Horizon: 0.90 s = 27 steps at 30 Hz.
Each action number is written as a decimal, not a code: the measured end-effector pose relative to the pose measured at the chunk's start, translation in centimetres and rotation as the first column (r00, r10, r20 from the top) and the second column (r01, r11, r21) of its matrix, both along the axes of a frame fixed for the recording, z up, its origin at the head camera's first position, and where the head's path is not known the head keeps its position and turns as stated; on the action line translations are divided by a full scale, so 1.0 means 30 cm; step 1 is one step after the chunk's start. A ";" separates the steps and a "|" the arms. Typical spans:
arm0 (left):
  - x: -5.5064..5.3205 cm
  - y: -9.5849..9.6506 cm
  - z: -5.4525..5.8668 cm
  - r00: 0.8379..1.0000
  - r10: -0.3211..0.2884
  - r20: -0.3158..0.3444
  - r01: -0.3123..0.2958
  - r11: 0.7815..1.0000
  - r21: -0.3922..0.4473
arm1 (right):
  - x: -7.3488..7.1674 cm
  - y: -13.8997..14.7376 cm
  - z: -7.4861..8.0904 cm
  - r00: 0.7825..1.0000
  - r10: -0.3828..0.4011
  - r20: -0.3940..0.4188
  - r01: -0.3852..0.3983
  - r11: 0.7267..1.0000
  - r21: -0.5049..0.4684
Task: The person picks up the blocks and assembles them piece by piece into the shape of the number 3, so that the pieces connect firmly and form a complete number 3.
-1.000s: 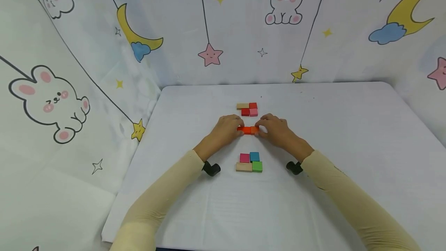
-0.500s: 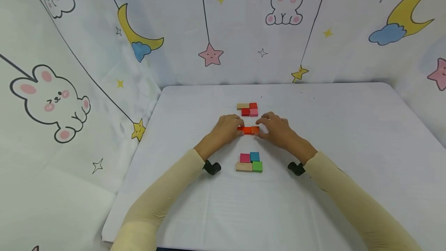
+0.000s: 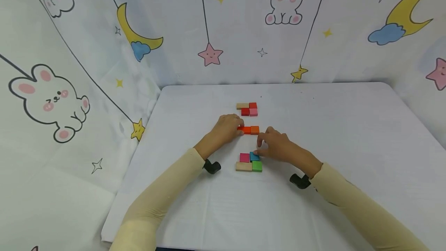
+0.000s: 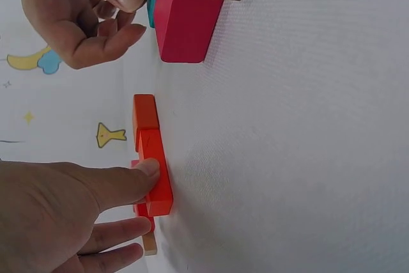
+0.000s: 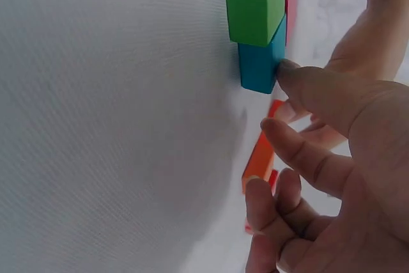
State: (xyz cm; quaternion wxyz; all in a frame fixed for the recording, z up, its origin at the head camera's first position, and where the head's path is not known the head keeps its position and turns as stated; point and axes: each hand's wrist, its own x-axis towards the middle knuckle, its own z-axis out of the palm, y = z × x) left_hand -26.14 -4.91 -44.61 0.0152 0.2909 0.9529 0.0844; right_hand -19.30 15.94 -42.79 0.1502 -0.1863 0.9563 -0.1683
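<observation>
One-sided thumb contact on the blue block (image 5: 259,68) — slip risk

Left hand (image 3: 226,127) pinches the left end of the red-orange block (image 3: 247,130), thumb on its near side; far fingertip mostly hidden. The orange block (image 3: 255,130) butts the other end, no hand on it. Right hand (image 3: 278,146) — fingers bent, wide gap, gripping nothing — seems to touch the blue block with the thumb tip only. Blue lies against the green block (image 3: 257,166), the pink-red block (image 3: 244,157) just left of it.

My read on risks: with no finger opposing the thumb, a push could slide or tip blue and shove green or pink-red out of line, as all look loose on the white cloth (image 3: 331,134). Right fingers are near the orange block; a low sweep could knock it away from its neighbour. A twist of the left pinch would skew that row. The far cluster (image 3: 245,112) sits near the left fingers, so a backward nudge might disturb it.
</observation>
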 end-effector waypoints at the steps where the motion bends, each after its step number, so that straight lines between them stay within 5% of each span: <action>1: 0.000 0.000 0.000 1.000 0.000 0.001 0.000 1.000 -0.001 | 0.001 0.000 0.001 1.000 0.010 -0.002 -0.010 1.000 0.001; 17: -0.001 0.006 0.003 1.000 0.006 0.009 -0.006 1.000 -0.018 | -0.015 0.048 -0.016 0.995 -0.075 -0.059 0.074 0.997 -0.021; 27: 0.014 0.007 0.019 1.000 -0.007 0.005 0.007 1.000 -0.027 | 0.017 0.040 -0.003 0.994 -0.060 -0.086 0.065 0.996 0.053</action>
